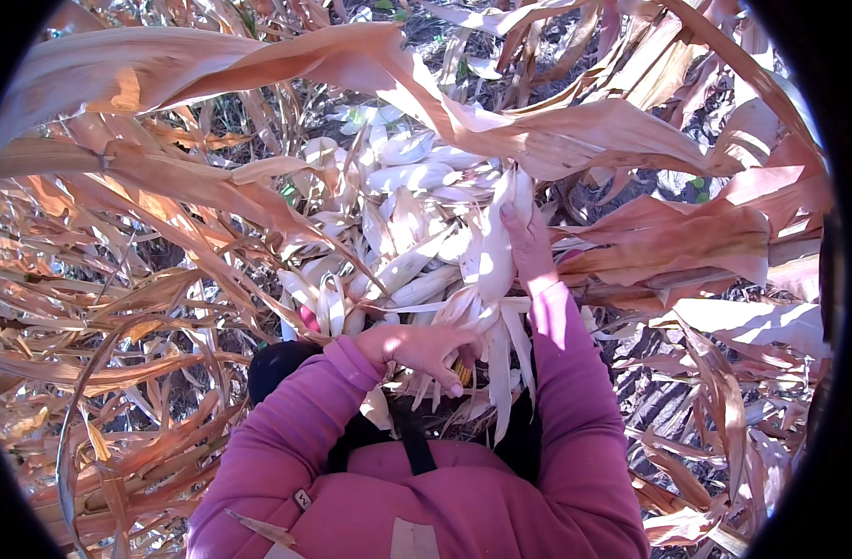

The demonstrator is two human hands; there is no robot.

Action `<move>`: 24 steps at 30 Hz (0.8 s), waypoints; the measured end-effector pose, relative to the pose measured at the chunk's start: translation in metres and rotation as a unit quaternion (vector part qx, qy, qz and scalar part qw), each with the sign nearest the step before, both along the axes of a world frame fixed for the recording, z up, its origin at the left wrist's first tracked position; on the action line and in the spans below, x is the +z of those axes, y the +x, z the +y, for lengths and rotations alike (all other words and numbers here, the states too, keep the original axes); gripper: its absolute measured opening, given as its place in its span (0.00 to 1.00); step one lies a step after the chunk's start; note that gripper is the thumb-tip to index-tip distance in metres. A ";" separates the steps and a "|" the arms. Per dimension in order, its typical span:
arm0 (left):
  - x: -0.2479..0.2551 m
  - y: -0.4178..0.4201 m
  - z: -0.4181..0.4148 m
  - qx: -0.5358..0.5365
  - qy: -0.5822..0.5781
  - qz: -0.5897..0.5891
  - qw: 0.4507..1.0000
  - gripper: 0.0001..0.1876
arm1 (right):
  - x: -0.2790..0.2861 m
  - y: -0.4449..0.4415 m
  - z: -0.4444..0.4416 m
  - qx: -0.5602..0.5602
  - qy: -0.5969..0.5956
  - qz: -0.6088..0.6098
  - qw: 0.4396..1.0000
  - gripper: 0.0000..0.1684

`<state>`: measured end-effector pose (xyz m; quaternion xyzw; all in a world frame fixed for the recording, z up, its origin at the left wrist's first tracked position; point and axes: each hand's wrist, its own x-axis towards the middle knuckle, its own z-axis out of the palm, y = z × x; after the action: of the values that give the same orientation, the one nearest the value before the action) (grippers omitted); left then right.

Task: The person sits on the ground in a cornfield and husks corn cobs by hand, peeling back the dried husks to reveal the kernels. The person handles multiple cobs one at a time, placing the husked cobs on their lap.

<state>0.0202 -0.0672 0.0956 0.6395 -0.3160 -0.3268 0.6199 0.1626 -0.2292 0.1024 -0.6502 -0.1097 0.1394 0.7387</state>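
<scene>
An ear of corn in its pale husk [494, 262] stands nearly lengthwise before me, with my right hand [526, 237] wrapped around its right side near the top. Loose husk strips [497, 363] hang from its lower end. Closer to my body, my left hand [426, 349] is curled, thumb and fingers apart. Yellow kernels of a corn cob [463, 372] show in the gap between them; whether the fingers press on that cob cannot be told. Beyond both hands lies a heap of husked-over corn ears [412, 178].
Dry corn leaves [551, 136] arch across the view above the heap. Fallen stalks and leaves [118, 293] crowd the left, and more dry leaves [677, 244] reach in from the right. Something red [308, 318] pokes out at the heap's left edge.
</scene>
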 end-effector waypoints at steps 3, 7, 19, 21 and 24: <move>0.009 0.006 0.017 0.057 -0.224 0.241 0.943 0.33 | 0.001 -0.018 0.016 0.062 -0.029 -0.011 0.998 0.40; 0.000 0.021 0.020 0.370 -0.247 0.273 0.853 0.35 | 0.016 -0.030 0.023 0.106 -0.046 -0.054 0.992 0.39; -0.021 0.027 -0.008 0.396 -0.050 0.164 0.902 0.28 | 0.026 -0.024 0.028 0.078 -0.054 -0.043 0.995 0.41; -0.022 0.029 -0.011 0.451 0.038 0.128 0.883 0.30 | 0.009 -0.024 0.027 0.021 -0.089 -0.096 0.991 0.37; -0.021 0.030 -0.007 0.457 0.132 0.100 0.874 0.31 | 0.017 -0.035 0.030 -0.014 -0.226 -0.114 0.967 0.34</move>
<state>0.0498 -0.0744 0.0748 0.7526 0.1214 -0.1077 0.6382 0.1281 -0.1988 0.1195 -0.8136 -0.1496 0.0747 0.5568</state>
